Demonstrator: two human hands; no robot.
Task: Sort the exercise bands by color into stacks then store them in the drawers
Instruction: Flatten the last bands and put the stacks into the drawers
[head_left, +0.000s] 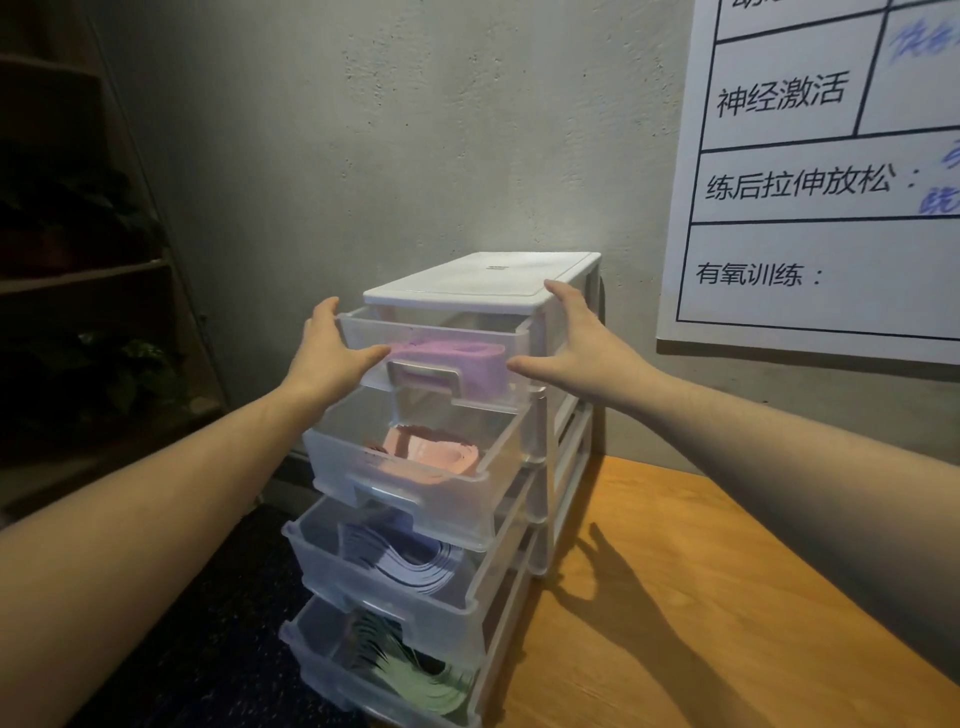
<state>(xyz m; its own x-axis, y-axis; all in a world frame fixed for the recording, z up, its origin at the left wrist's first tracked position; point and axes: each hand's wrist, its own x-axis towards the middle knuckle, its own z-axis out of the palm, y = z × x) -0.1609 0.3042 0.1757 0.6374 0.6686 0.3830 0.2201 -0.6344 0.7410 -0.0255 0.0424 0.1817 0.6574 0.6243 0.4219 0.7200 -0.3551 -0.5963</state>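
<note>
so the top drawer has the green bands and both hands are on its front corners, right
Not quite. In the head view the top drawer holds purple bands; the green bands lie in the bottom drawer. The rest holds: the left hand and the right hand are at the top drawer's front corners.

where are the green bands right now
In the head view, the green bands lie in the bottom drawer of the drawer unit, directly beneath the drawer holding the lavender bands.
</note>
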